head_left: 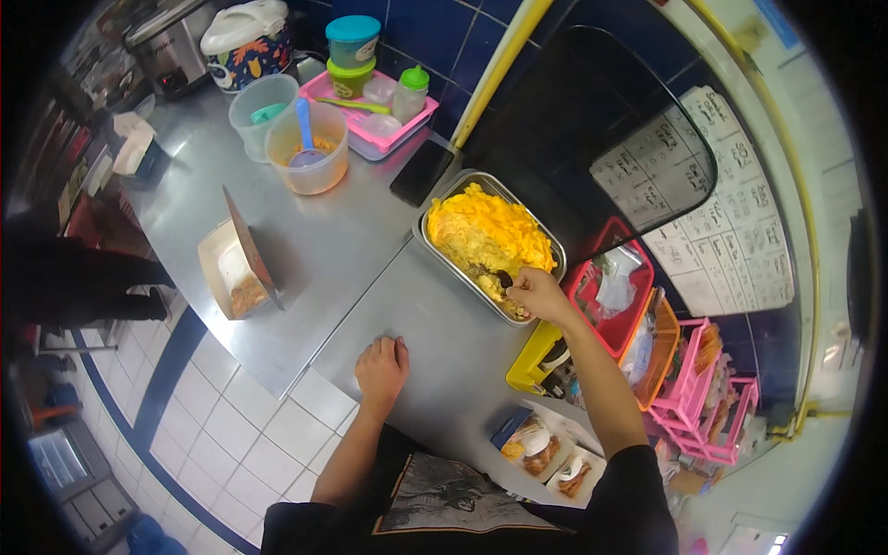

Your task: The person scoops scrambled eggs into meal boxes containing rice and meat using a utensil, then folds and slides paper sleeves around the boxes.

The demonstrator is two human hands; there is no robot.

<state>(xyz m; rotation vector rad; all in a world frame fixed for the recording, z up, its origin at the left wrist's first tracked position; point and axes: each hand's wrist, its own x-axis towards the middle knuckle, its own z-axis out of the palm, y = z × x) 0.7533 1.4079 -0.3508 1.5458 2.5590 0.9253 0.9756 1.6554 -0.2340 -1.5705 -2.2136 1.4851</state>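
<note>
A steel tray [428,242] of yellow scrambled egg [490,227] stands on the metal table. My right hand [536,294] reaches over its near right corner, fingers closed round a dark utensil [504,277] that dips into the egg; its exact kind is hard to make out. Part of the tray's base shows where the egg is thinner. My left hand [382,370] rests on the table edge with curled fingers and nothing visible in it. To its left, an open paper food box [220,268] holds a small brown portion of food.
Tubs [310,180], one with a blue ladle [304,129], stand at the back beside a pink tray [430,116] and a dark phone [422,173]. Red [606,324] and orange baskets line the right. A filled food box [546,453] sits close to my body. A person [83,282] stands far left.
</note>
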